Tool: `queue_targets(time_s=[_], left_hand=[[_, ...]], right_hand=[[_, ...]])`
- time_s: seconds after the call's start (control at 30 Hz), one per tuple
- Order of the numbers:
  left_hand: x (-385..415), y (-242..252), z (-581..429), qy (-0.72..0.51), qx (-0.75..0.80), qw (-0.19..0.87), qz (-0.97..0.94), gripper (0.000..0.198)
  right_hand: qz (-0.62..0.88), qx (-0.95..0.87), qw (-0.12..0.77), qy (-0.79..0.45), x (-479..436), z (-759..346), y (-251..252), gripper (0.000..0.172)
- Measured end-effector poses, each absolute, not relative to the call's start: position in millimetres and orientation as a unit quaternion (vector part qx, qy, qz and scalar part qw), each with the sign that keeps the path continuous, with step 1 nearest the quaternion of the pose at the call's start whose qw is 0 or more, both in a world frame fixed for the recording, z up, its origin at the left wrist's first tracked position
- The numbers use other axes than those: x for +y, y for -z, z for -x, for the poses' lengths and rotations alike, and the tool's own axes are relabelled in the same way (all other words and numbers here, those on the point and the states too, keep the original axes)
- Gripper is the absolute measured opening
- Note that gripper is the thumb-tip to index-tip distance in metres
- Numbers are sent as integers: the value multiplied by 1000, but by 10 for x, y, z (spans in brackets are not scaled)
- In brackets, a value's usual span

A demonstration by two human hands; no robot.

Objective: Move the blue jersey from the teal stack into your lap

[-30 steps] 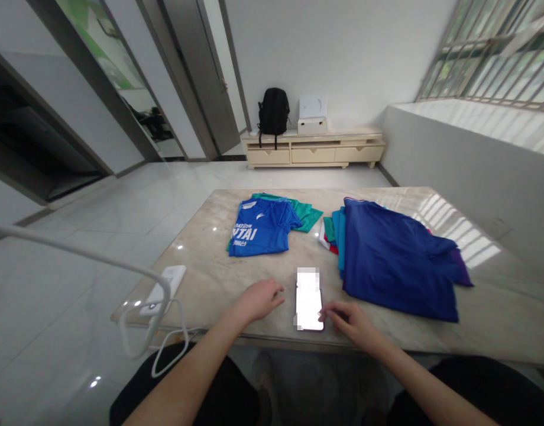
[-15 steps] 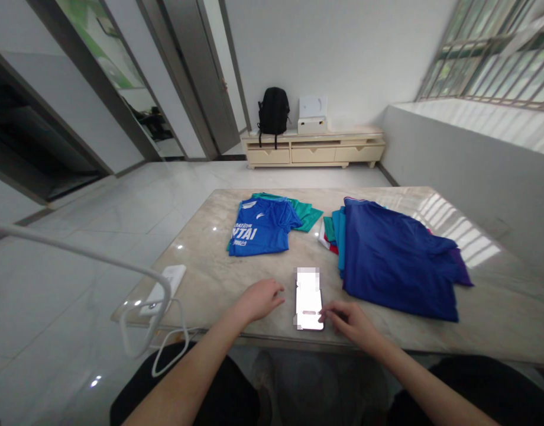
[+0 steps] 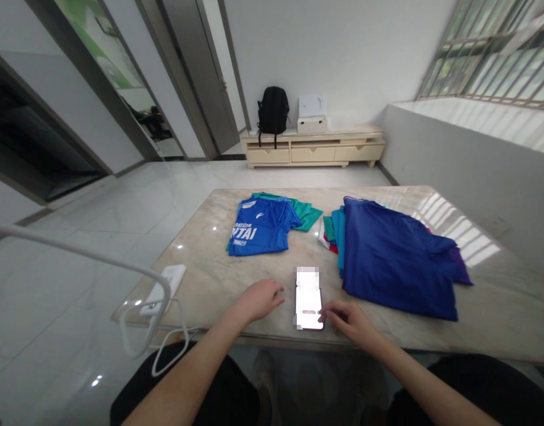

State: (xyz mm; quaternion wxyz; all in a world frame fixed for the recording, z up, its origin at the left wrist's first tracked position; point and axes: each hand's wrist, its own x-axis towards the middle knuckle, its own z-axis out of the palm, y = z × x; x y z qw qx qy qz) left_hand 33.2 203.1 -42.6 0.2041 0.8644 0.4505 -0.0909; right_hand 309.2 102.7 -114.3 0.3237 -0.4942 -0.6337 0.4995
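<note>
A phone (image 3: 308, 299) with a lit screen lies flat near the front edge of the marble table (image 3: 210, 278). My left hand (image 3: 258, 299) rests palm down on the table just left of the phone, fingers loosely bent and holding nothing. On the other side, my right hand (image 3: 349, 319) lies with its fingertips touching the phone's lower right corner, not wrapped around it. Behind the phone are a folded blue jersey (image 3: 261, 228) on green garments and a larger dark blue garment (image 3: 394, 260) spread over a stack of clothes.
A white power strip (image 3: 163, 287) with a cable sits at the table's left corner, beside a white curved tube (image 3: 77, 254). A low cabinet (image 3: 314, 151) with a black backpack (image 3: 273, 110) and white box stands at the far wall.
The picture on the phone's screen differs slightly. Both hands stay where they were.
</note>
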Motion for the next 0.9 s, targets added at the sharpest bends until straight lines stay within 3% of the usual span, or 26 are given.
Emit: queue_targets(time_s=[0.63, 0.9], left_hand=[[2081, 476, -310, 70, 450, 210, -865, 34], [2436, 516, -198, 20, 492, 162, -855, 34]], right_hand=[[518, -670, 318, -427, 1037, -3098, 1166, 47], [519, -657, 316, -447, 1055, -3077, 1174, 40]])
